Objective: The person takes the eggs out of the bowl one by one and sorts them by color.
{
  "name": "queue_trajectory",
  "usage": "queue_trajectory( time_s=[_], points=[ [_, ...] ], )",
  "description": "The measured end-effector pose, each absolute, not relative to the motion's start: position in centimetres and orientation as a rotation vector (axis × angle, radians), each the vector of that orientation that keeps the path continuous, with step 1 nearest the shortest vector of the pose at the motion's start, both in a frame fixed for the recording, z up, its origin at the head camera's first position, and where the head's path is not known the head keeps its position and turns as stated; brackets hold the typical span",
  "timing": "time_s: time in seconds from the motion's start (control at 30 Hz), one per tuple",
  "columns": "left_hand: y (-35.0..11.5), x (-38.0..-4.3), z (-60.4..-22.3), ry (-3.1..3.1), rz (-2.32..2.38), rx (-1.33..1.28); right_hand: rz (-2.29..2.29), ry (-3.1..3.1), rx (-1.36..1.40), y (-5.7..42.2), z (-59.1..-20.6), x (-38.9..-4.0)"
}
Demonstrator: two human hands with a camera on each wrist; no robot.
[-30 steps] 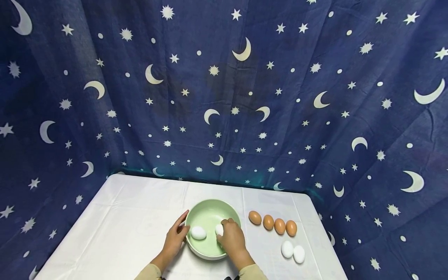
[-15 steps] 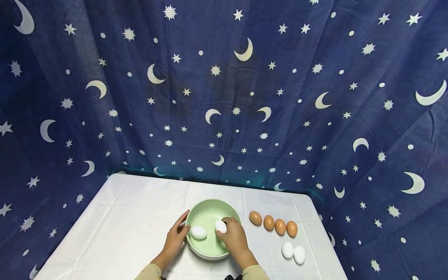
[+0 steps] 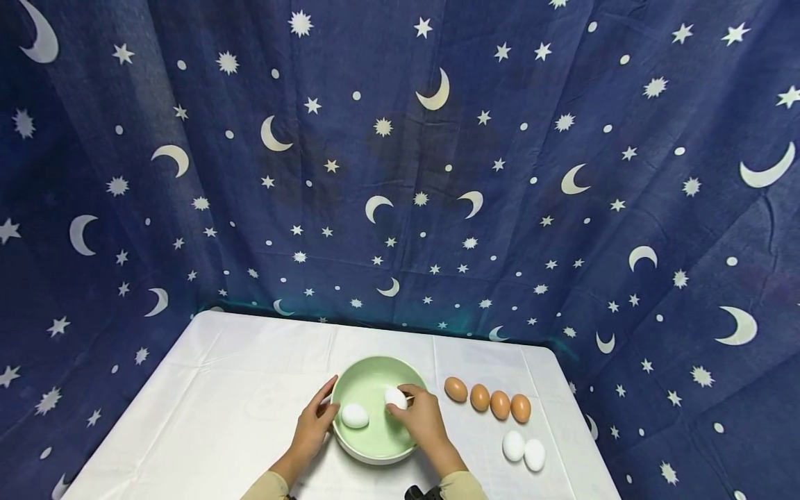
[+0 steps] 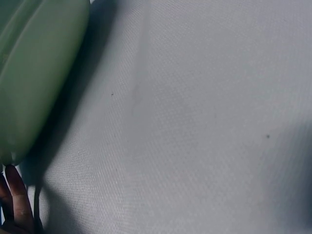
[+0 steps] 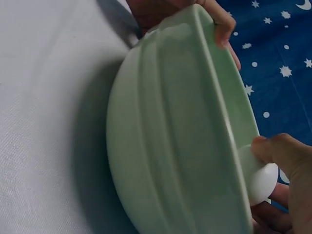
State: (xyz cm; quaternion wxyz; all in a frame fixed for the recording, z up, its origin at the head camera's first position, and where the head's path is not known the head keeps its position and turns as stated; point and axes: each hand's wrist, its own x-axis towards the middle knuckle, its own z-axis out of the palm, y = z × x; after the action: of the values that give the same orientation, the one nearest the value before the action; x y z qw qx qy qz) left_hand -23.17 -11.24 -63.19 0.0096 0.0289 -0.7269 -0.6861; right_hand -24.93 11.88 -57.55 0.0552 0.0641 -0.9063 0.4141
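Note:
A light green bowl (image 3: 369, 378) stands on the white-covered table. My left hand (image 3: 310, 427) holds its left side, and in the right wrist view that hand's thumb hooks over the rim while the other fingers lie outside. With thumb and fingers my right hand (image 3: 426, 420) pinches a white egg (image 3: 395, 398) at the right side of the bowl. The right wrist view has this white egg (image 5: 264, 184) partly above the rim, its lower part seen against the bowl's wall. Another white egg (image 3: 355, 416) lies inside the bowl, at the left.
Right of the bowl, several brown eggs (image 3: 480, 397) lie in a slanting row on the table (image 3: 250, 368). Two white eggs (image 3: 523, 450) lie side by side in front of them. A dark blue cloth (image 3: 350, 271) with moons and stars hangs behind the table.
The right hand has shifted a little right and away from me, and the pinched white egg has come up with it, showing more. The left hand and bowl have stayed in place.

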Motion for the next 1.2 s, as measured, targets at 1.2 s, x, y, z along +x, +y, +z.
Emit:
queue_trajectory(
  time_s=[1.2],
  points=[
    [-11.1,-23.1,-62.8,-2.301,-2.139,0.127,2.154,-2.278,-0.156,16.1,-55.7,-22.7]
  ],
)
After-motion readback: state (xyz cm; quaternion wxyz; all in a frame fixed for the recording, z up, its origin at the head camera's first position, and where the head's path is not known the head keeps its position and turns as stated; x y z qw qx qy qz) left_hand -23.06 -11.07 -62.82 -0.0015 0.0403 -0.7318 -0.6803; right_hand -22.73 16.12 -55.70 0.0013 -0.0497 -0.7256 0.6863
